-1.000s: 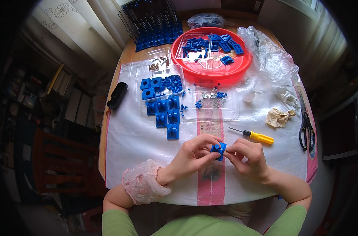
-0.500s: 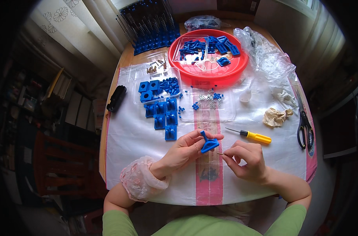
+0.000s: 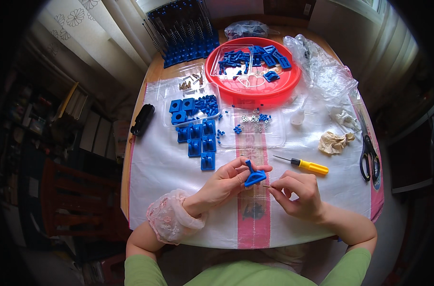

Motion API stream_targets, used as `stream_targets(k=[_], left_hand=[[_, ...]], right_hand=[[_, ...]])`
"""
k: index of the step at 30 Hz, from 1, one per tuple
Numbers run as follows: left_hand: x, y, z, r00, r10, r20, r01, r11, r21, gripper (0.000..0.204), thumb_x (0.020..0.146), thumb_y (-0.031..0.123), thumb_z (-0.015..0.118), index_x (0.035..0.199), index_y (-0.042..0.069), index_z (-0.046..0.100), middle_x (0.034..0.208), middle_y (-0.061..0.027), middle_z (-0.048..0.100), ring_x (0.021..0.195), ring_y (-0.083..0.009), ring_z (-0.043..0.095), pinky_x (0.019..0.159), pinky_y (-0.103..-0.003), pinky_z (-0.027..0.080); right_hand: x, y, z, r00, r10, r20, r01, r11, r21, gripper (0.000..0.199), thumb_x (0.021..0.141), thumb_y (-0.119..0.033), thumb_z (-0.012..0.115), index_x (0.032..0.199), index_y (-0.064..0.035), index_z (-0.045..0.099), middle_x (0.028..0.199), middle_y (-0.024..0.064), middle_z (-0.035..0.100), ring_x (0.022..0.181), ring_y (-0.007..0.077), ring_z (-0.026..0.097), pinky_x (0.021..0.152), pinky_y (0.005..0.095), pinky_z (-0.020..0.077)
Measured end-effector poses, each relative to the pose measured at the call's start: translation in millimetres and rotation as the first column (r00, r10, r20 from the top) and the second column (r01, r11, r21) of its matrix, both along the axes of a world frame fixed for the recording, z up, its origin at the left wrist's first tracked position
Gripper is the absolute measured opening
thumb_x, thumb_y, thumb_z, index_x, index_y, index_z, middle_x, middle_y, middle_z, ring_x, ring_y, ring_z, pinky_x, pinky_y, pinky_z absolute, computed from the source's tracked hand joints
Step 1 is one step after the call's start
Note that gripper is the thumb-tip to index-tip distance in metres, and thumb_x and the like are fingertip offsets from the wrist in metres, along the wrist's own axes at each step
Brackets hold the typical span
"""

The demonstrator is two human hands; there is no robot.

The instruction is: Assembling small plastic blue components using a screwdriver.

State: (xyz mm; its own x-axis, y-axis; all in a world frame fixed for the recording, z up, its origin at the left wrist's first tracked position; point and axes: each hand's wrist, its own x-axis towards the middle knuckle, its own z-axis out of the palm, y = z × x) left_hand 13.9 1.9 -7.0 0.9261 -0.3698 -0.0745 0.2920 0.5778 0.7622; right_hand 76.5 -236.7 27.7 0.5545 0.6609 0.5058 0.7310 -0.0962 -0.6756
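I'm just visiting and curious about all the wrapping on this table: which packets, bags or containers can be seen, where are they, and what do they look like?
Clear plastic bag: far right of the table, crumpled, see-through.
Small bag: far edge, behind the red tray, clear with dark contents.
Clear plastic tray: table middle, flat, rectangular, holding small nuts and blue bits.
Clear lidded box: left of the red tray, holding screws.
Red tray: far middle, round, holding blue parts.
No labels, signs or screens show.

Clear crumpled plastic bags [image 3: 324, 71] lie at the table's far right beside the red tray, another clear bag [image 3: 248, 28] holding dark parts sits behind that tray, and no labels, signs or screens show.
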Motion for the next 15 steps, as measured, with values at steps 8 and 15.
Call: stream_targets(k=[8,15], left_hand=[[-1.8,-2.6,1.8,0.999,-0.016,-0.033,0.017,1.000,0.022,0.018,0.113,0.016,0.047,0.127,0.008,0.053,0.154,-0.0237,0.049,0.134,-0.0234,0.058,0.115,-0.039,0.048],[-6.6,-7.2,2.2,0.993,0.007,0.114,-0.038,0.963,0.268,0.017,0.111,0.014,0.053,0.126,0.007,0.053,0.150,-0.0175,0.052,0.131,-0.0199,0.058,0.111,-0.037,0.050]], right_hand=[[-0.6,0.2,0.5,1.000,-0.014,0.024,0.013,1.000,0.012,0.013,0.083,-0.002,0.080,0.086,-0.0058,0.067,0.071,0.0033,0.062,0.051,0.0149,0.058,0.047,0.0314,0.0437],[0.4,1.7,-2.9,0.998,-0.017,0.064,0.017,1.000,-0.002,0.014,0.081,0.000,0.081,0.085,-0.0055,0.068,0.069,0.0041,0.063,0.050,0.0146,0.058,0.045,0.0297,0.0423]])
